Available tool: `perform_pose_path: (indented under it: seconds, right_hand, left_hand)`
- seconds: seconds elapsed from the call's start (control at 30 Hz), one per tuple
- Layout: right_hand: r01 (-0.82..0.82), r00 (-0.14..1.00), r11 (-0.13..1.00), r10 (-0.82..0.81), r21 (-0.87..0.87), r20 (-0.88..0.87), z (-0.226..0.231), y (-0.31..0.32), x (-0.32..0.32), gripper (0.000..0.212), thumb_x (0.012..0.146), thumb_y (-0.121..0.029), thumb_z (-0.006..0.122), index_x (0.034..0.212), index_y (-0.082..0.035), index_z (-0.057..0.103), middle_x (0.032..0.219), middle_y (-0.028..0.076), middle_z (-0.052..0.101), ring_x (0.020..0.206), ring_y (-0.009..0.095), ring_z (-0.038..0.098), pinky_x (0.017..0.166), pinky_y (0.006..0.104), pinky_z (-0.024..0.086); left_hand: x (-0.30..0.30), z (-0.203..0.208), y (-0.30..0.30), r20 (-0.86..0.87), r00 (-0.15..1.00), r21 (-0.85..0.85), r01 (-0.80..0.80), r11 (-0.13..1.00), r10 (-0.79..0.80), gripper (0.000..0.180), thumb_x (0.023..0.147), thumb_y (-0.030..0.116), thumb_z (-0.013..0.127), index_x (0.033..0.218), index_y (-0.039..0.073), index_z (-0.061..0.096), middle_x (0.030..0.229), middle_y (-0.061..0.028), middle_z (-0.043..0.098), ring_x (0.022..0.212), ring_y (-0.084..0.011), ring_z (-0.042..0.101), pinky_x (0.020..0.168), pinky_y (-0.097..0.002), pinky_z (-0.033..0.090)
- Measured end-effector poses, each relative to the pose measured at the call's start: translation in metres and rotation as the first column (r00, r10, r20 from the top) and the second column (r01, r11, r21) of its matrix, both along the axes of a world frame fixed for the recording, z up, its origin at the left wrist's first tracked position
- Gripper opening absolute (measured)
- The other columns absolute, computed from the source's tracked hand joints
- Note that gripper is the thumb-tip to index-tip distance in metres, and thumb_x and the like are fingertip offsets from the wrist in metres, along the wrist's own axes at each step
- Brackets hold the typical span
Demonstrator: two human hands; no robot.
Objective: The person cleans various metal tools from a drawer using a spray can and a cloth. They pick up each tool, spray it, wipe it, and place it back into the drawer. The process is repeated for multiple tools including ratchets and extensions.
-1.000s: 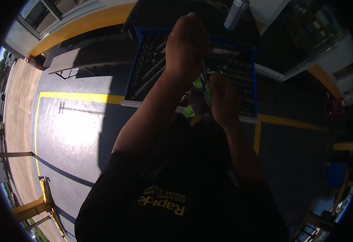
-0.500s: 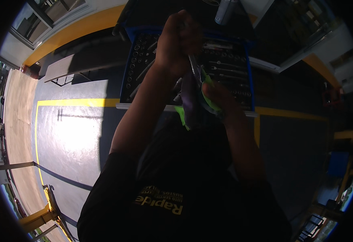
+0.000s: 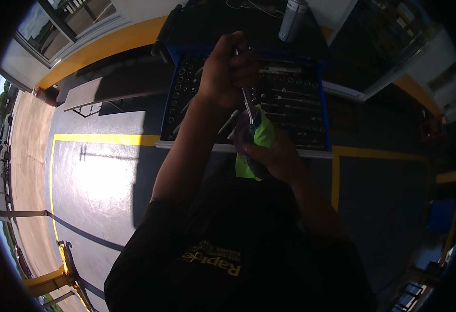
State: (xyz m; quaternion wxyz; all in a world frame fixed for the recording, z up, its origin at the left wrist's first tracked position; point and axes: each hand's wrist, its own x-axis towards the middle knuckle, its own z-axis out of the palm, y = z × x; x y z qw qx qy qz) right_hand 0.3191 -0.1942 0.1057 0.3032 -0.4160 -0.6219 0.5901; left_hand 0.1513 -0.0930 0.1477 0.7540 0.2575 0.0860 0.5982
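A: What is the biggest thing there?

B: The gray floor (image 3: 100,203). It is smooth and very shiny where the sun hits it. Then comes a blue and black tool chest (image 3: 212,26). Its drawer (image 3: 314,154) is pulled out and has a pale, flat front edge. The person's black shirt (image 3: 233,216) is close by.

A: What is that bright stuff?

B: A soft, crumpled cloth (image 3: 264,134). Some of it is bright green and some is dark purple. I can't tell if it is one piece or two.

A: And the hands?

B: The left hand (image 3: 225,70) makes a tight fist around a metal tool (image 3: 248,106). The right hand (image 3: 280,157) is bunched around the cloth, thumb across it.

A: What does the tool look like?

B: Thin, hard, silver and shiny, like a stick. One end goes into the cloth, so I can't tell what kind it is.

A: Where is it, and which way does it point?

B: It is between the two hands. It runs longways from the left fist back toward the shirt, and the near end leans a little right.

A: What is smallest?

B: Little round metal sockets (image 3: 174,96), in a row along the drawer's left side.
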Motion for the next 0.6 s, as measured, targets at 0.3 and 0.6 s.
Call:
perform_pose_path:
  seconds: [0.3,0.6]
  right_hand:
    - [0.188,0.88,0.833,-0.378,0.52,0.287,-0.097,-0.022,0.024,0.049,0.083,-0.019,0.07,0.125,0.0,0.052,0.106,0.015,0.066,0.097,0.029,0.066,0.082,0.0398,0.054]
    - [0.124,0.857,0.969,-0.214,-0.215,-0.469,-0.028,-0.006,0.021,0.069,0.088,-0.043,0.068,0.136,-0.001,0.044,0.121,0.015,0.06,0.112,0.026,0.061,0.092,0.0365,0.052]
  left_hand:
    - [-0.035,0.023,0.012,-0.138,0.92,0.073,-0.36,0.93,0.367,0.022,0.098,0.025,0.046,0.078,0.014,0.047,0.057,0.0059,0.032,0.045,-0.0062,0.029,0.042,-0.0227,0.027]
    - [-0.013,0.024,0.003,-0.125,0.937,0.115,-0.312,0.943,0.326,0.024,0.095,0.02,0.041,0.071,0.015,0.043,0.058,0.0042,0.032,0.047,-0.0071,0.029,0.044,-0.0235,0.028]
